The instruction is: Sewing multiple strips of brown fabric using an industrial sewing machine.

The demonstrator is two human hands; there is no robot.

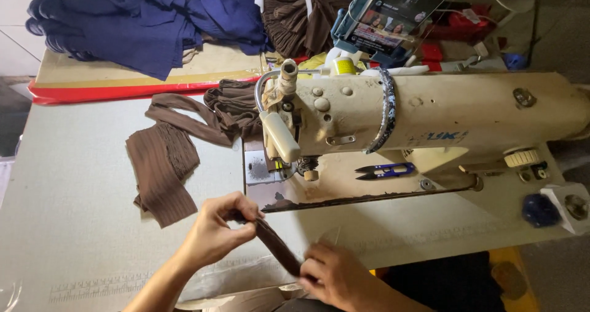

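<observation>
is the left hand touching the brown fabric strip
Touching. The head view shows the left hand pinching one end of the brown fabric strip between its fingers, while the right hand holds the other end.

Cream sewing machine, blue thread snips under it, navy cloth heap behind

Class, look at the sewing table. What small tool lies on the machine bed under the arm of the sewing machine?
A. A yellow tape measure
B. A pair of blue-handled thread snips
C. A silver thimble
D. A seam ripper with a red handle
B: a pair of blue-handled thread snips lies on the bed beneath the arm of the cream sewing machine, to the right of the needle area.
</observation>
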